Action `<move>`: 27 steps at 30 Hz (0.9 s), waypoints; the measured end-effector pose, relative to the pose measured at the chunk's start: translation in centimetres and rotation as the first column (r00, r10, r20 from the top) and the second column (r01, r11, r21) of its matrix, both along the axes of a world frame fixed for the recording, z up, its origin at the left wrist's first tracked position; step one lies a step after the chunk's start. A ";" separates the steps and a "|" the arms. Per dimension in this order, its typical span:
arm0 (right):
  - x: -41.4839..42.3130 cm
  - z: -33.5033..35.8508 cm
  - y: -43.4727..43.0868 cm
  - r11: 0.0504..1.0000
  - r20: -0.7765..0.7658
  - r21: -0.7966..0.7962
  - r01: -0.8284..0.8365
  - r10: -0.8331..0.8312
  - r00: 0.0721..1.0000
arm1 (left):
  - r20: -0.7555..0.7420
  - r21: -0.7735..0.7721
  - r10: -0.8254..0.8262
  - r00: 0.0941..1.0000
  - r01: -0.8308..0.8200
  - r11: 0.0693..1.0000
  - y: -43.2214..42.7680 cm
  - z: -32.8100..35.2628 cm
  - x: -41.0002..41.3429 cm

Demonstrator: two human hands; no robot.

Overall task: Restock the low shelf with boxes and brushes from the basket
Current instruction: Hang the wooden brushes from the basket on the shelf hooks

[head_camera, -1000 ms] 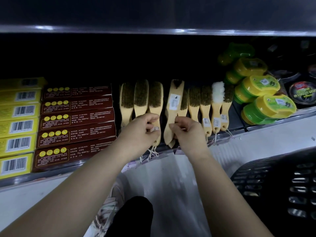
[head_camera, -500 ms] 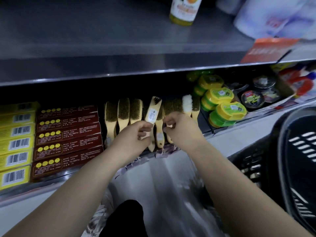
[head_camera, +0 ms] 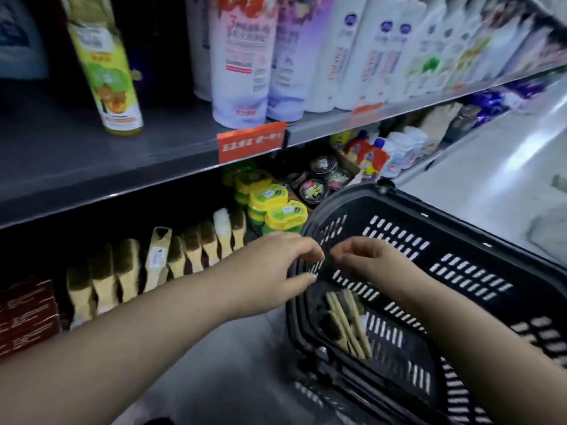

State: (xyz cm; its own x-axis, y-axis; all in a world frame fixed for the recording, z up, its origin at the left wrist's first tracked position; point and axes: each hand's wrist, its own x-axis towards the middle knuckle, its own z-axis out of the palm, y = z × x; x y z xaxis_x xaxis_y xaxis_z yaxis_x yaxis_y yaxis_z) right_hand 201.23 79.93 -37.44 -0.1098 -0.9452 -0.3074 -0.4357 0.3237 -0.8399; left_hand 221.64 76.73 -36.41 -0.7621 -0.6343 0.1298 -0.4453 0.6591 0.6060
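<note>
Two hands: both empty, over the basket's near-left rim
Basket (head_camera: pixel 460 265): black, slotted, on the floor right of the low shelf
Shelf brushes (head_camera: pixel 159 265): a row left of the basket
Basket brushes (head_camera: pixel 346 323): a few inside it
Left hand (head_camera: pixel 270 271): fingers spread apart
Right hand (head_camera: pixel 368 259): fingers loosely curled, apart

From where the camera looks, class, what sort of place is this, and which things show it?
Most likely a shop aisle. Metal shelving holds rows of identical bottles, an orange price tag clips to the shelf edge, and a black shopping basket sits on the floor beside matching brushes.
</note>
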 end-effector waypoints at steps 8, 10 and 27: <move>-9.0 -12.6 0.6 0.888 -0.343 0.455 -0.066 0.243 0.908 | 0.414 -0.119 -0.222 0.883 0.294 0.948 -1.2 -1.6 -10.1; -9.6 -15.8 0.8 0.820 -0.393 0.568 -0.066 0.341 0.854 | 0.402 -0.098 -0.202 0.893 0.261 0.960 -1.8 -2.4 -11.6; -9.9 -22.5 3.3 0.861 0.022 0.473 0.186 -0.223 0.975 | 0.675 0.138 -0.181 0.716 0.118 0.983 -2.1 -5.8 -12.8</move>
State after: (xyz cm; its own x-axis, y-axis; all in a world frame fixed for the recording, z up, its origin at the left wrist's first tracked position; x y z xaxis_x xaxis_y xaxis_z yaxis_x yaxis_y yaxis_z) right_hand 191.30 83.25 -59.90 -0.2449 -0.6488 -0.7205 -0.2602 0.7598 -0.5958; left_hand 208.83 74.66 -42.20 -0.7098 -0.4885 -0.5075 -0.6580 0.7170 0.2301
